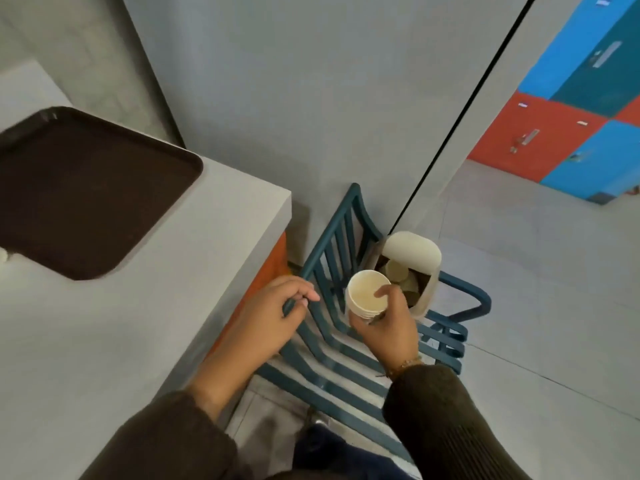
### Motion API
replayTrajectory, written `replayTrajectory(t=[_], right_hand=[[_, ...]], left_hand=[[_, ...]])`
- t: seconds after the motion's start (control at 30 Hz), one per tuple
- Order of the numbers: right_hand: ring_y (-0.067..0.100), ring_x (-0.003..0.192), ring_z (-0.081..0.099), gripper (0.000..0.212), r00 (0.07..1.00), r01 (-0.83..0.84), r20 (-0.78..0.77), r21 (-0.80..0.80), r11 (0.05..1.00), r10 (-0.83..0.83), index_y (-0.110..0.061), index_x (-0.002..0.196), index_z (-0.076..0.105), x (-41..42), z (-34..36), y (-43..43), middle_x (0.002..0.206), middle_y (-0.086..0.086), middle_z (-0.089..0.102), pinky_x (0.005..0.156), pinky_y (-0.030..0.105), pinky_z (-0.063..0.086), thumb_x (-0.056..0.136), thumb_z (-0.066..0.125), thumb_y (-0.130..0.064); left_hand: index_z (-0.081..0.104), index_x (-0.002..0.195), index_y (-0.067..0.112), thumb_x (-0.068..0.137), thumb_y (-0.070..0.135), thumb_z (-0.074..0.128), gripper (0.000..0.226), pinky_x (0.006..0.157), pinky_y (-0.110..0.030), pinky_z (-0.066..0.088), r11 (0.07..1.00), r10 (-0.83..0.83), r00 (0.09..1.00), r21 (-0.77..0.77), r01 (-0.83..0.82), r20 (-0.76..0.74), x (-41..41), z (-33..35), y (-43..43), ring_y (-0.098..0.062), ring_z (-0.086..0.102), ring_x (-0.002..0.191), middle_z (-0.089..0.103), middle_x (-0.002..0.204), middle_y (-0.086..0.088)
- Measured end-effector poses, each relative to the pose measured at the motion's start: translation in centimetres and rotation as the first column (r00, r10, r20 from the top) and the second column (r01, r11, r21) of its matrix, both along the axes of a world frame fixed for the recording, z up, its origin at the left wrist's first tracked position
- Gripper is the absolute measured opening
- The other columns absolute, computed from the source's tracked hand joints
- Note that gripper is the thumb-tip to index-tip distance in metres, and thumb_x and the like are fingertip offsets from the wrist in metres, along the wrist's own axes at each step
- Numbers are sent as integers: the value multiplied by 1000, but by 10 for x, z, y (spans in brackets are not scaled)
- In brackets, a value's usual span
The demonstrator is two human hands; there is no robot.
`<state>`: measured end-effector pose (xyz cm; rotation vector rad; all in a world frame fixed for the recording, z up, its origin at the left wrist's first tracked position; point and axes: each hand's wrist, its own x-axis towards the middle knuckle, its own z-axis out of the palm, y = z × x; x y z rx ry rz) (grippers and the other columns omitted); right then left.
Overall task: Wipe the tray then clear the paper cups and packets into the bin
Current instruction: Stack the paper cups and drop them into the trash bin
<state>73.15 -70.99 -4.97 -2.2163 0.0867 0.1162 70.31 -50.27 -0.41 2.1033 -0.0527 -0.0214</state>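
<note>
Head camera is showing me both hands low in the frame, over a blue slatted chair (332,368). My right hand (384,327) is gripping a paper cup (365,294), fingers curling round its wall and one fingertip hooking over the rim. The cup is sitting upright with its mouth facing the camera, and the banding near its base is suggesting a stack of several, though I cannot tell how many. It is hovering just beside the bin (415,251), not yet inside it.

The bin is standing cream-coloured against the grey wall at the far side of the chair. I cannot tell whether it is resting on the seat or on the floor. More used cups (398,271) are lying inside it.

My left hand (273,313) is hanging relaxed, its fingers loosely bent and holding nothing, near the chair's backrest and the desk (121,341) corner.

The dark brown tray (86,195) is lying flat on the grey desk, well apart from both hands.

Red and blue lockers (571,116) are showing at the upper right.
</note>
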Motion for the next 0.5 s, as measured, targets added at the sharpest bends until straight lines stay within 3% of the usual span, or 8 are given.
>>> replayTrajectory(t=[0.13, 0.2, 0.27, 0.37, 0.5], right_hand=[[19, 112, 47, 29, 976, 162, -156, 39, 986, -154, -21, 97, 53, 24, -46, -52, 120, -6, 45, 96, 31, 41, 77, 73, -30], [19, 115, 45, 39, 939, 277, -245, 126, 953, -241, -18, 113, 54, 37, -60, -65, 118, -7, 44, 103, 36, 35, 79, 72, -24], [21, 121, 43, 59, 898, 375, -317, 182, 909, -307, -16, 130, 43, 55, -77, -73, 129, 0, 44, 110, 43, 31, 79, 73, -20], [28, 129, 37, 70, 850, 457, -390, 214, 863, -354, -14, 137, 35, 78, -101, -77, 142, 7, 35, 113, 47, 26, 78, 73, -21], [29, 129, 39, 70, 815, 491, -438, 175, 853, -379, -14, 137, 38, 101, -129, -79, 140, 8, 39, 113, 48, 28, 77, 73, -27]], left_hand=[[61, 88, 43, 89, 13, 54, 31, 91, -20, 47, 1000, -15, 993, 11, 16, -118, 21, -18, -22, 6, 56, 98, 60, 103, 21], [61, 88, 44, 89, 13, 54, 32, 91, -24, 48, 1000, -6, 989, 13, 8, -146, 28, -27, -24, 4, 57, 97, 62, 102, 19], [61, 87, 44, 89, 14, 55, 31, 92, -28, 49, 1000, 12, 987, 22, -8, -163, 35, -36, -25, 2, 58, 99, 63, 103, 15], [62, 87, 42, 89, 16, 55, 27, 92, -31, 50, 999, 35, 976, 34, -29, -215, 42, -44, -24, -1, 59, 99, 64, 104, 14], [63, 90, 38, 89, 15, 55, 25, 92, -30, 50, 997, 70, 962, 56, -57, -263, 42, -52, -21, -1, 60, 99, 66, 103, 14]])
